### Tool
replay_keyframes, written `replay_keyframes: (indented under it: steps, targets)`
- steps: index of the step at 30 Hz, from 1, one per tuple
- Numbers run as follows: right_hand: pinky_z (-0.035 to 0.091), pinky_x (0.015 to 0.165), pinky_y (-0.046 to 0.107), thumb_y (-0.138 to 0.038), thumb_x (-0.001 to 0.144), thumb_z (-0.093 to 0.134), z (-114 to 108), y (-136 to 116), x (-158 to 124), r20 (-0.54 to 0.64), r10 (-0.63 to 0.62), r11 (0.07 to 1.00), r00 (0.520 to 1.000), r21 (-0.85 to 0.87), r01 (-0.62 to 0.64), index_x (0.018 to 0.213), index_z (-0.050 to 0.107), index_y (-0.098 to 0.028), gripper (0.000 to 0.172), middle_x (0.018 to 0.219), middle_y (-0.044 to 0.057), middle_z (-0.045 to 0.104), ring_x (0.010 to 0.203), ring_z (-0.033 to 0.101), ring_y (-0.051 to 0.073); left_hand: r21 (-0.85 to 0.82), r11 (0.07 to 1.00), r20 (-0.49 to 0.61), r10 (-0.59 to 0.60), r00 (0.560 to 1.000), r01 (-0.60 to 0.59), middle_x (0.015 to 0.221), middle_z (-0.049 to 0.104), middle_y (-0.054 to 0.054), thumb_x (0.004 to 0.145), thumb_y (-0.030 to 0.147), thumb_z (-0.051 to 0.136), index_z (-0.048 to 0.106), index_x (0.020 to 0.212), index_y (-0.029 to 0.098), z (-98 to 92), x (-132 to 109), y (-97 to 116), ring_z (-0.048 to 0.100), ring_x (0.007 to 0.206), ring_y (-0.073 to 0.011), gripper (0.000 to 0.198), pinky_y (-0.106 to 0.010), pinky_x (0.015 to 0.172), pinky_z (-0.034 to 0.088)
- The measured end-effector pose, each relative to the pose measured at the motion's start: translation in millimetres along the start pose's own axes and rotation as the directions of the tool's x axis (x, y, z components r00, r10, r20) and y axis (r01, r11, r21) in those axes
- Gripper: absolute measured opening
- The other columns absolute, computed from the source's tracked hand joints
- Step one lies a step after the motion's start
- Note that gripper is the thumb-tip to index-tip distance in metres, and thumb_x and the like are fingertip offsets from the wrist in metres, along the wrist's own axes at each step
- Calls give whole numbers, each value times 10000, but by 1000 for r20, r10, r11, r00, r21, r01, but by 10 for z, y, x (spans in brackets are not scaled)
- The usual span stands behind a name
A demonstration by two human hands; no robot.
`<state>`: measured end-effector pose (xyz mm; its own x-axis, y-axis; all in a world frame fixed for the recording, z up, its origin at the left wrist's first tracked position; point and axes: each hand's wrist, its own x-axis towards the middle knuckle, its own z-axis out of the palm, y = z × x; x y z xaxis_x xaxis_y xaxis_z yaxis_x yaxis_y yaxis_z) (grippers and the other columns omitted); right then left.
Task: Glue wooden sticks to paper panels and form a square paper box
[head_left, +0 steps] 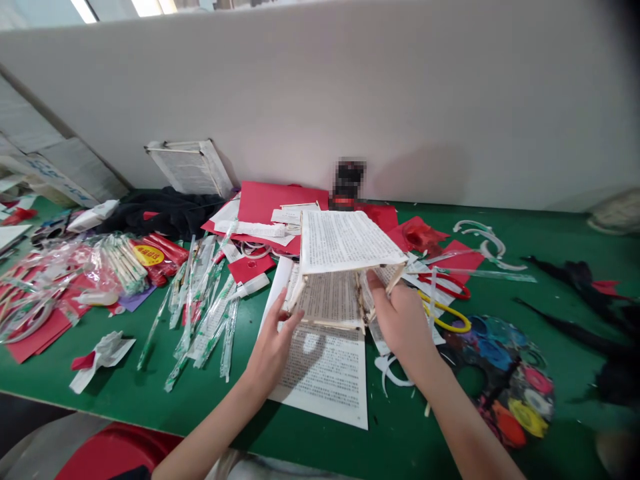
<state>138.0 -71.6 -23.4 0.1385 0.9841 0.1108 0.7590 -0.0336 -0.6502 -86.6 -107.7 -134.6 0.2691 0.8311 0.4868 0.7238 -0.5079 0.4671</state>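
Observation:
A box-shaped frame of thin wooden sticks, covered with printed paper [350, 240], is held tilted above the table. My left hand [273, 340] is closed at its left side, thumb and fingers on a corner stick. On the right, my right hand [403, 320] grips the frame's near right edge, its thumb on the inner side and some fingers hidden behind the paper. Beneath the frame lies a printed sheet [320, 393], partly covered by it. A yellow-handled and a red-handled pair of scissors [453, 319] lie just beyond my right hand.
Wrapped chopsticks [200, 313] and a bundle of sticks [123, 263] lie left on the green table [200, 407]. Red card [280, 200] leans at the back by a grey partition [300, 100]. A paint palette [520, 380] and black cloth [607, 333] are right.

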Motion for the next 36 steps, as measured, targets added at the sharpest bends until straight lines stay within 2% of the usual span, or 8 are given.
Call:
replay_keyframes:
  steps: [4,8,12,16,22,25,30,36]
  targets:
    - [415,641,349,-473,933,329,-3,-35,54,-122,-14,997,992,-83,4,763,586,-208,407,601,95,583,762,627,293,202,976,-4,78,997,-76,1361,520,-167,941,82,393,393,1363,220,-59,103,-39,630,1056,-234,444,-377,855,563]
    - [407,665,352,-426,942,313,10,-45,134,-207,-41,992,977,-123,15,782,589,-185,400,675,121,608,775,625,293,320,933,-37,183,982,-162,1223,653,-115,925,60,435,465,1336,200,-177,245,-11,640,1097,-245,435,-351,886,562]
    - [388,659,343,-398,946,302,23,-61,211,-268,-32,992,963,-125,-2,756,558,-186,382,687,116,602,729,607,273,326,926,-51,215,975,-187,1207,668,-108,915,39,449,487,1325,173,-308,343,77,613,1153,-240,432,-324,880,571]
    - [351,611,324,-405,939,322,23,-94,253,-316,-22,995,948,-101,-11,669,470,-222,358,611,71,540,649,564,239,322,918,-106,279,954,-232,1181,680,-118,903,33,482,463,1346,158,-390,414,162,640,1111,-239,461,-316,817,600]
    - [271,572,312,-369,929,355,-73,-166,315,-375,-37,997,926,-79,8,585,275,-260,370,524,6,408,544,453,184,329,928,-220,255,942,-175,1210,661,-118,888,26,513,569,1243,165,-459,569,244,698,988,-199,385,-226,676,610]
    - [238,558,307,-373,926,384,-147,-200,381,-402,-22,998,916,-66,-5,571,245,-259,398,505,-13,363,511,389,160,298,938,-252,256,933,-176,1223,650,-127,886,22,508,602,1198,147,-515,664,284,683,1026,-204,349,-252,741,614]
    - [225,534,301,-393,921,418,-341,-282,507,-353,27,996,935,-65,-54,535,261,-244,443,482,-19,358,492,315,136,274,944,-275,261,925,-185,1140,698,-117,900,81,528,645,1131,141,-721,874,430,692,1005,-217,266,-306,763,624]
    - [277,509,298,-394,867,503,-639,-455,608,-210,183,980,960,-38,-195,488,396,-216,432,491,10,469,476,404,139,302,922,-208,310,928,-241,1032,743,-38,916,184,552,674,1057,185,-1090,1170,672,726,886,-192,187,-281,695,630]
